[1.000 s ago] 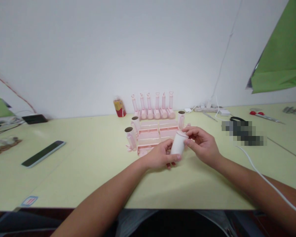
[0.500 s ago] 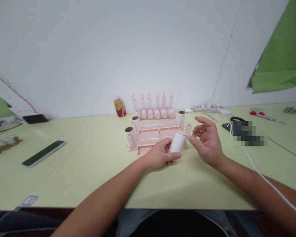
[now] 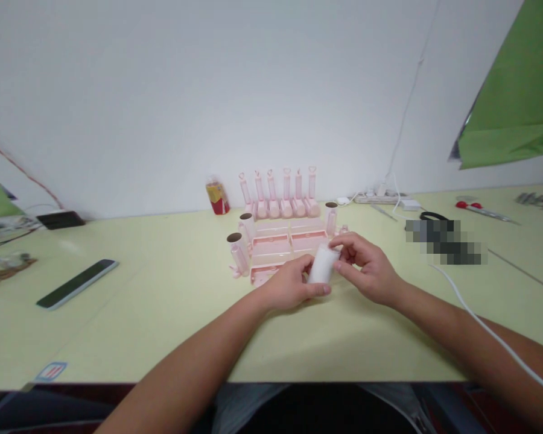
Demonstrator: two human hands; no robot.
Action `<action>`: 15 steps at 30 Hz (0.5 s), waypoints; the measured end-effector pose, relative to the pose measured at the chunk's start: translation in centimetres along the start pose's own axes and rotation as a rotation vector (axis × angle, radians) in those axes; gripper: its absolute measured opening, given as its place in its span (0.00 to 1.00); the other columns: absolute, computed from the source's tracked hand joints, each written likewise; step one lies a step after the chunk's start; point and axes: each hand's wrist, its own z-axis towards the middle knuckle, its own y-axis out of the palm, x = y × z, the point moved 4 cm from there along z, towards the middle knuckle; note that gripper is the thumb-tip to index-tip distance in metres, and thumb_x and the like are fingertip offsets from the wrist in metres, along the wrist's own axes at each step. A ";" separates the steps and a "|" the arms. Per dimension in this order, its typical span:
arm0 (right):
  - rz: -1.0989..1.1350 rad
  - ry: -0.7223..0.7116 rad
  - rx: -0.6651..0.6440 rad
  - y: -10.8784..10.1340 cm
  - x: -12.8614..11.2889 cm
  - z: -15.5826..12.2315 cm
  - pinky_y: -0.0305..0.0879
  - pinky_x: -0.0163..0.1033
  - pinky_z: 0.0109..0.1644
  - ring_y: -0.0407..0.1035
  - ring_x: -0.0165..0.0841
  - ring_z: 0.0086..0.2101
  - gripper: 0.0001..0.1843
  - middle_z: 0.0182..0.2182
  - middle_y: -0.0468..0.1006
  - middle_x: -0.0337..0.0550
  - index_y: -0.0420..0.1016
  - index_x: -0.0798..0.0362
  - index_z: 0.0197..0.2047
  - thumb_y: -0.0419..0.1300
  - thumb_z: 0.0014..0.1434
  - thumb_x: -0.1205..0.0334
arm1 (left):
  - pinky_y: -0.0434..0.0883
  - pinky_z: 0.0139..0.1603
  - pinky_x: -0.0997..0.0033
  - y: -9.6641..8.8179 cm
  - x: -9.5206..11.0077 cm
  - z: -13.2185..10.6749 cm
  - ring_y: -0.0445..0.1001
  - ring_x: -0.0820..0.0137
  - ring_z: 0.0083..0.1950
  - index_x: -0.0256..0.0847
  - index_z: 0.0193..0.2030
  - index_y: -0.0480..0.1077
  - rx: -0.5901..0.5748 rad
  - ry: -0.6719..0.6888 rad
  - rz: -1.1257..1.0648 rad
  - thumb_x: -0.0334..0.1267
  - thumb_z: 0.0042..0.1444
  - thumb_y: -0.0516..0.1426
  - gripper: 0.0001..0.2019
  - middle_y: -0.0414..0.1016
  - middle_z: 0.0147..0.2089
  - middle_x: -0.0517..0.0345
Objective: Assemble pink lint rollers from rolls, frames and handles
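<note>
A white lint roller roll (image 3: 323,265), slightly blurred and tilted, is wrapped by my left hand (image 3: 294,282), thumb across its lower front. My right hand (image 3: 364,265) has curled fingers and thumb at the roll's upper right edge, gripping it there. Just behind the hands lie pink plastic cases (image 3: 271,244), some with open trays. To their left stand two paper rolls with brown cores, the nearer roll (image 3: 235,238) beside a small pink handle piece (image 3: 241,260). Another roll (image 3: 330,208) stands at the right behind my right hand.
Against the wall stands a row of pink lint rollers (image 3: 286,208), with a yellow-and-red bottle (image 3: 218,198) to their left. A phone (image 3: 78,284) lies at left. On the right are a power strip (image 3: 380,198), a white cable (image 3: 484,331) and red-handled scissors (image 3: 479,208).
My right hand has moved left and closed its fingers onto the upper end of the roll. The left hand keeps its hold; the view has shifted slightly.
</note>
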 end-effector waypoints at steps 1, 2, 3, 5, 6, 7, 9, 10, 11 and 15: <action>0.013 0.002 0.031 -0.1 0.0 0.0 0.65 0.38 0.34 0.65 0.29 0.30 0.17 0.42 0.69 0.43 0.69 0.48 0.52 0.60 0.59 0.66 | 0.63 0.35 0.73 -0.1 0.2 0.0 0.66 0.70 0.35 0.37 0.48 0.70 0.002 0.006 0.023 0.47 0.48 0.66 0.24 0.71 0.38 0.58; 0.029 0.007 0.068 -0.2 0.1 0.0 0.65 0.38 0.33 0.65 0.29 0.30 0.19 0.44 0.68 0.44 0.68 0.48 0.54 0.60 0.59 0.65 | 0.62 0.35 0.73 -0.1 0.3 0.0 0.65 0.70 0.35 0.37 0.47 0.70 0.001 0.010 0.042 0.47 0.48 0.66 0.23 0.71 0.38 0.58; 0.047 0.016 0.106 -0.3 0.2 -0.1 0.65 0.37 0.33 0.65 0.28 0.30 0.20 0.45 0.67 0.44 0.67 0.47 0.55 0.60 0.59 0.65 | 0.62 0.35 0.73 -0.1 0.4 0.0 0.65 0.71 0.35 0.37 0.46 0.70 -0.002 0.013 0.058 0.48 0.48 0.66 0.23 0.70 0.38 0.59; 0.083 0.036 0.177 -0.6 0.5 -0.1 0.64 0.37 0.32 0.64 0.28 0.29 0.24 0.45 0.68 0.44 0.64 0.46 0.58 0.61 0.59 0.65 | 0.61 0.36 0.73 -0.1 0.5 0.0 0.65 0.70 0.36 0.37 0.46 0.70 -0.009 0.019 0.074 0.48 0.48 0.66 0.22 0.70 0.39 0.59; 0.099 0.045 0.193 -0.7 0.7 -0.2 0.64 0.37 0.32 0.64 0.29 0.29 0.25 0.44 0.68 0.43 0.62 0.46 0.58 0.61 0.59 0.64 | 0.61 0.36 0.73 0.0 0.5 -0.1 0.65 0.70 0.36 0.38 0.47 0.70 -0.010 0.020 0.076 0.48 0.49 0.65 0.23 0.71 0.39 0.58; 0.109 0.053 0.180 -0.7 0.9 -0.2 0.64 0.37 0.31 0.64 0.29 0.29 0.24 0.43 0.69 0.43 0.62 0.46 0.58 0.61 0.59 0.64 | 0.62 0.36 0.73 0.0 0.5 -0.1 0.65 0.70 0.37 0.38 0.47 0.70 -0.009 0.019 0.077 0.48 0.49 0.65 0.23 0.71 0.39 0.58; 0.110 0.073 0.079 -0.3 1.2 -0.2 0.63 0.36 0.30 0.63 0.28 0.28 0.22 0.42 0.70 0.43 0.64 0.47 0.57 0.60 0.60 0.63 | 0.61 0.36 0.73 0.1 0.4 -0.1 0.65 0.70 0.36 0.38 0.47 0.70 -0.021 0.011 0.085 0.47 0.48 0.66 0.23 0.71 0.39 0.59; 0.101 0.081 0.019 -0.1 1.4 -0.2 0.63 0.36 0.30 0.62 0.27 0.27 0.20 0.41 0.71 0.42 0.65 0.48 0.56 0.60 0.60 0.63 | 0.61 0.35 0.73 0.1 0.3 -0.2 0.65 0.70 0.36 0.38 0.47 0.70 -0.031 0.007 0.089 0.47 0.48 0.66 0.23 0.71 0.38 0.59; 0.089 0.086 -0.029 0.1 1.4 -0.2 0.63 0.35 0.30 0.62 0.27 0.27 0.19 0.41 0.71 0.42 0.67 0.48 0.55 0.60 0.61 0.63 | 0.61 0.35 0.73 0.2 0.2 -0.2 0.65 0.70 0.36 0.38 0.47 0.70 -0.043 0.006 0.092 0.47 0.47 0.66 0.23 0.71 0.38 0.59; 0.053 0.071 0.007 0.0 1.4 -0.2 0.64 0.36 0.32 0.64 0.28 0.28 0.16 0.40 0.72 0.43 0.69 0.50 0.52 0.60 0.61 0.62 | 0.62 0.36 0.73 0.3 0.0 -0.1 0.66 0.70 0.36 0.37 0.49 0.70 -0.041 0.022 0.065 0.47 0.46 0.67 0.25 0.71 0.39 0.58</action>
